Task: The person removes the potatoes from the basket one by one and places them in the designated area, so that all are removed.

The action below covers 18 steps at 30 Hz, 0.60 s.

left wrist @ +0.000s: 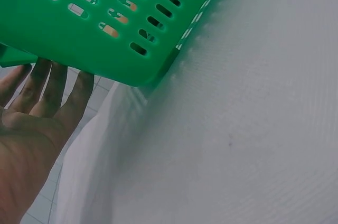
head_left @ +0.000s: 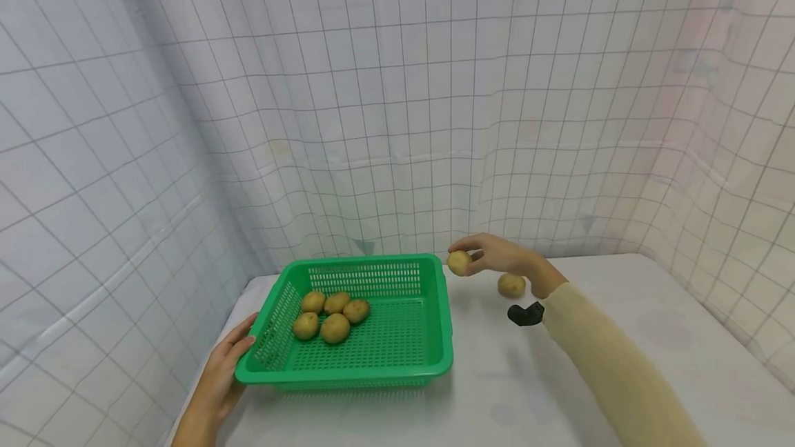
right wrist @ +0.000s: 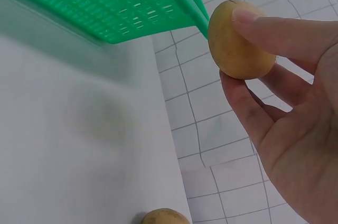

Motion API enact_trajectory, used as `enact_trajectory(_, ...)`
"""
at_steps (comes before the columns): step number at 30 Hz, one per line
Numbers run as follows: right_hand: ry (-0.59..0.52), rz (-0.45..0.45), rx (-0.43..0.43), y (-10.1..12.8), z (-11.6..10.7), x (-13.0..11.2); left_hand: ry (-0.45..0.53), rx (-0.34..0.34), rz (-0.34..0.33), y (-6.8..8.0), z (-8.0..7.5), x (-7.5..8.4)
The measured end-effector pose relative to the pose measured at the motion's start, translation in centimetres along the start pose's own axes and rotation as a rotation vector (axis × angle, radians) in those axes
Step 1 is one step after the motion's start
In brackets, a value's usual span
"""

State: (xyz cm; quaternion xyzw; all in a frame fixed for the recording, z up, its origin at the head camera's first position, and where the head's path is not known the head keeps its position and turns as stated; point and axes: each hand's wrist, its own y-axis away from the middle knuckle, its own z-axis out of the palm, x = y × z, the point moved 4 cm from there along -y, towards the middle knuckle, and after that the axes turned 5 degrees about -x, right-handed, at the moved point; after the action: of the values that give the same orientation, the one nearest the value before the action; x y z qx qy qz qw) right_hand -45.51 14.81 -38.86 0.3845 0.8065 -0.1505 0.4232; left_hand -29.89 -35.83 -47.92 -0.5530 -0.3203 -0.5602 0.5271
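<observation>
My right hand (head_left: 493, 254) pinches a potato (right wrist: 232, 44) between thumb and fingers, beside the right rim of a green plastic basket (head_left: 437, 323). It is held above the table, as its shadow below shows. Under the right wrist, another potato (head_left: 511, 285) lies on the white table. My left hand (head_left: 220, 368) holds the basket's left rim near the front corner; in the left wrist view, the fingertips are partly hidden behind the rim. Inside the basket, several potatoes (head_left: 335, 328) sit grouped in the left half, with bare slotted floor to their right.
The table (head_left: 596, 336) carries a white cover. White sheets with a dark grid (head_left: 397, 123) hang behind it and at both sides. A small dark object (head_left: 525, 314) shows next to the right sleeve cuff.
</observation>
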Motion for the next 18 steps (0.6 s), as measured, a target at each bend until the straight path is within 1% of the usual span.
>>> enact_trajectory(5,-0.021,0.021,0.001,1.2,-0.7,0.9,0.002,0.009,0.002,0.0,0.0,-0.2)
enact_trajectory(11,-0.010,0.042,0.010,2.5,-1.4,2.2,0.011,0.009,0.004,0.0,-0.1,-0.3)
enact_trajectory(15,-0.008,0.040,0.033,3.2,-1.9,3.1,0.012,0.004,0.005,0.0,-0.2,-0.3)
enact_trajectory(18,0.016,0.021,0.047,3.8,-2.3,3.5,0.006,0.002,0.009,0.0,-0.2,-0.2)
